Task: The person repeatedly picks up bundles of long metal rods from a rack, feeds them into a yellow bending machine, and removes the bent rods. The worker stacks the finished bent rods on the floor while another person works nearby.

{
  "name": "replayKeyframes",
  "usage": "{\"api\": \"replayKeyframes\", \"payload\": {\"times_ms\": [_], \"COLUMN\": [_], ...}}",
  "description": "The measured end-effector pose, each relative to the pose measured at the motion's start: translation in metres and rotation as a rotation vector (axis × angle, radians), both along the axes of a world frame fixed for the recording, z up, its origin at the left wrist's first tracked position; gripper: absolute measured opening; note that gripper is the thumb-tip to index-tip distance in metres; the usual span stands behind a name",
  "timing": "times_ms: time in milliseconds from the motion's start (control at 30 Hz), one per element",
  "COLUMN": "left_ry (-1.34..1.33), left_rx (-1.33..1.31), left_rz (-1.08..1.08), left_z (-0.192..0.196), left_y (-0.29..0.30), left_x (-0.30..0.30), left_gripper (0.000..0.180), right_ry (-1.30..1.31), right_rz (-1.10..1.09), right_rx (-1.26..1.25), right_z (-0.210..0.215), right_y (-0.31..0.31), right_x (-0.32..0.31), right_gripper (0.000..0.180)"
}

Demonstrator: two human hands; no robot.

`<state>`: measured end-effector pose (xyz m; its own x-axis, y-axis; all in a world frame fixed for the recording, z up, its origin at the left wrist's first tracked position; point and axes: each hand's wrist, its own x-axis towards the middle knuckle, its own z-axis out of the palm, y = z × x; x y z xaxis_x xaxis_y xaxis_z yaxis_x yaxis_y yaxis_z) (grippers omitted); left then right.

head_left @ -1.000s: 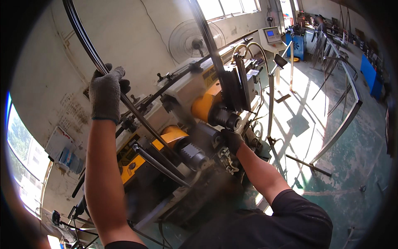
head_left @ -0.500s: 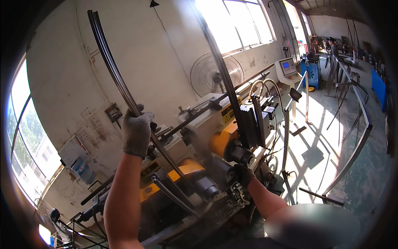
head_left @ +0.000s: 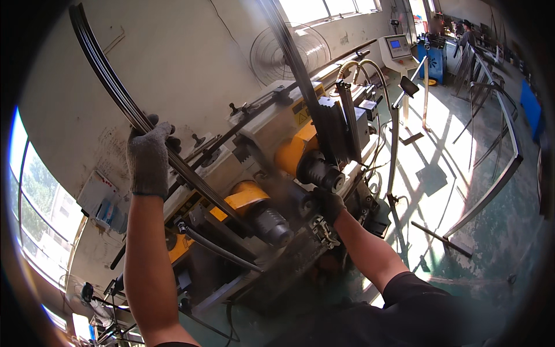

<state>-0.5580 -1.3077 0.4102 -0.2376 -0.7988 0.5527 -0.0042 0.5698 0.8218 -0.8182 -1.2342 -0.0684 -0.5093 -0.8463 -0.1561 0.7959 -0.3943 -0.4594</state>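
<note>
The left hand (head_left: 149, 159), in a grey knitted glove, is clenched around a long curved metal profile (head_left: 115, 92). The profile runs from the upper left down into the rollers of the bending machine (head_left: 272, 173). The right hand (head_left: 328, 203), in a dark glove, is low at the front of the machine, beside a dark roller (head_left: 321, 170); I cannot tell if it grasps something. A fan (head_left: 283, 52) stands behind.
</note>
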Motion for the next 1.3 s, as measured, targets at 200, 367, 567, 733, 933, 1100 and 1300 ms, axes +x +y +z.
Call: {"api": "replayKeyframes", "payload": {"times_ms": [200,367,567,733,933,1100,1300], "left_ry": [0.008,0.110,0.123,0.105,0.217,0.176,0.156], "left_rx": [0.000,0.039,0.064,0.061,0.214,0.304,0.440], "left_rz": [0.015,0.008,-0.028,-0.092,-0.268,-0.300,-0.323], "left_z": [0.004,0.001,0.007,-0.003,-0.035,-0.072,-0.124], "left_y": [-0.004,0.003,0.023,0.053,0.123,0.174,0.215], "left_x": [0.006,0.004,0.019,0.028,0.012,0.008,-0.019], "left_gripper": [0.026,0.033,0.034,0.033,0.032,0.029,0.032], "right_ry": [0.045,0.039,-0.030,-0.032,-0.247,-0.352,-0.329], "right_rz": [-0.059,-0.083,-0.212,-0.245,-0.228,-0.276,-0.367], "right_rx": [0.218,0.163,0.141,0.060,-0.045,0.010,0.081], "right_z": [0.033,0.034,0.030,0.014,-0.029,-0.003,-0.074], "right_y": [0.008,0.009,0.058,0.121,0.183,0.275,0.339], "right_x": [0.021,0.022,0.043,0.070,0.069,0.094,0.048], "right_gripper": [0.026,0.022,0.030,0.024,0.030,0.030,0.026]}}
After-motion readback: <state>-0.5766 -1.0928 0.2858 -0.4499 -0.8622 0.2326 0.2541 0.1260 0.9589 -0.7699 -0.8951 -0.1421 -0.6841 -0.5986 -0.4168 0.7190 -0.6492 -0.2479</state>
